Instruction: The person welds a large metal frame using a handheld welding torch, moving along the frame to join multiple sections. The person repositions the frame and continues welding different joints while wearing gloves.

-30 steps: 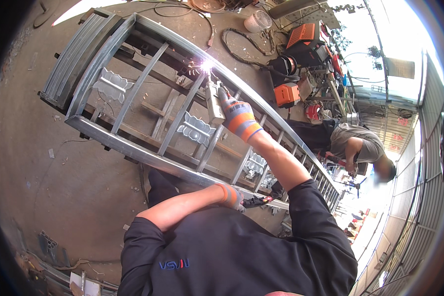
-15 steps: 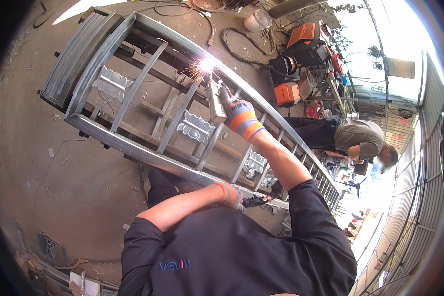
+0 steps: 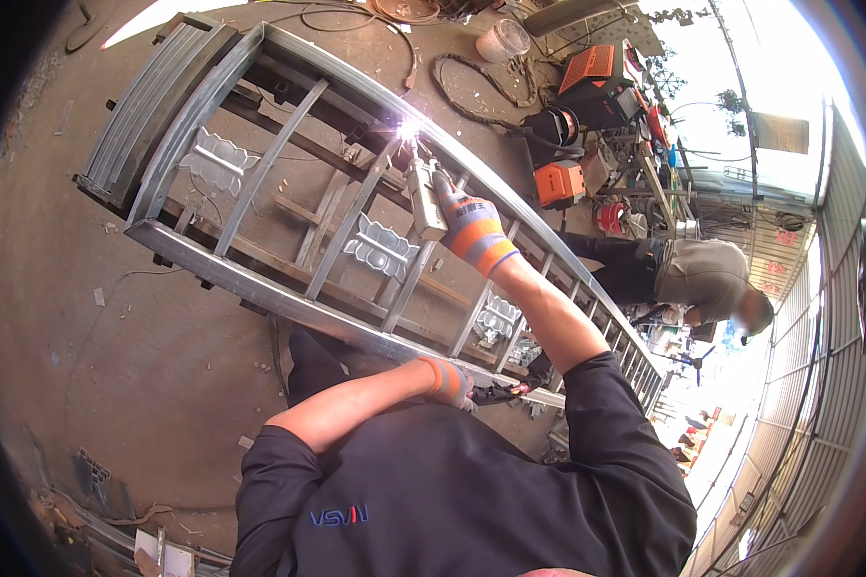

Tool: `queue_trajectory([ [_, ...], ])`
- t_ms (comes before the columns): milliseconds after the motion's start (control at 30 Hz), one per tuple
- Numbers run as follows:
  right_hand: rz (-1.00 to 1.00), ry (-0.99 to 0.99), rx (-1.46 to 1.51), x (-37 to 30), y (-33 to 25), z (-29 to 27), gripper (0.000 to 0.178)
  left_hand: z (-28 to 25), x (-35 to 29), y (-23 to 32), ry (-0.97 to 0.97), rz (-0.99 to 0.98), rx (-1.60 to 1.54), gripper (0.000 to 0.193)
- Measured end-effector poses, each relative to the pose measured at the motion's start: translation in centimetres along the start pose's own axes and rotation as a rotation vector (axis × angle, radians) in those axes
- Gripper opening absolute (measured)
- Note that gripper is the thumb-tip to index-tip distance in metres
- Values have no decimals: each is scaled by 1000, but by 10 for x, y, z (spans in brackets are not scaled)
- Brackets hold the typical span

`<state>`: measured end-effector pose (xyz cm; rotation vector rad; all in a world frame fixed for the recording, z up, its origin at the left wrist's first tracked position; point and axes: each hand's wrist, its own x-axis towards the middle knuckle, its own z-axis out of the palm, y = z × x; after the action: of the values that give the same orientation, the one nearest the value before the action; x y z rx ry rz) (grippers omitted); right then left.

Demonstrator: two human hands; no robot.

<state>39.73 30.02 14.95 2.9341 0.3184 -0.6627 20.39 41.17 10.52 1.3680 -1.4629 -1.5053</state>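
Observation:
In my gloved right hand (image 3: 473,231) is a pale metal welding torch (image 3: 425,202), the fingers wrapped round it. Its tip meets the far rail of a long silver metal frame (image 3: 303,301), where a crossbar joins the rail and a bright arc (image 3: 409,131) glows. My left hand (image 3: 449,383), in a matching grey and orange glove, is closed at the near rail around a black cable (image 3: 496,392) with a reddish part; its fingertips are partly hidden. Wavy-edged silver ornamental plates (image 3: 382,250) show between the crossbars.
A person (image 3: 698,274) bends over at the right. Orange and black machines (image 3: 597,82) stand at the far right, with a coiled hose (image 3: 471,96) and a whitish bucket (image 3: 503,40) nearby. A curved metal piece (image 3: 159,115) adjoins the frame's left end.
The arc has shrunk and its orange sparks have mostly gone. My right hand and the torch have shifted very slightly right. The other person has moved a little.

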Motion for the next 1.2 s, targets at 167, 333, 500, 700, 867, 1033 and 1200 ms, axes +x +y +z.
queue_trajectory([
  [167, -11, 53, 32, -9, 0, -1, 78, 10, 12, -8, -47, -42, -19, 59],
  [333, -61, 68, 66, -34, -10, 3, 84, 36, 28, -19, 14, 46, 62, 56],
  [500, -51, -41, 49, -59, -3, 16, 90, 51, 59, -11, -64, 23, -87, 54],
  [700, -31, -102, 45, -89, 41, 31, 107, 48, 90, 18, -10, -39, -102, 64],
  [867, -48, -61, 19, -105, 77, 40, 98, 39, 119, 53, -35, 25, -173, 70],
  [1033, -67, 14, -50, -109, 99, 50, 86, 40, 142, 70, 13, 76, -143, 74],
  [1200, -32, 3, -43, -107, 108, 60, 89, 44, 154, 67, -11, 52, -129, 75],
])
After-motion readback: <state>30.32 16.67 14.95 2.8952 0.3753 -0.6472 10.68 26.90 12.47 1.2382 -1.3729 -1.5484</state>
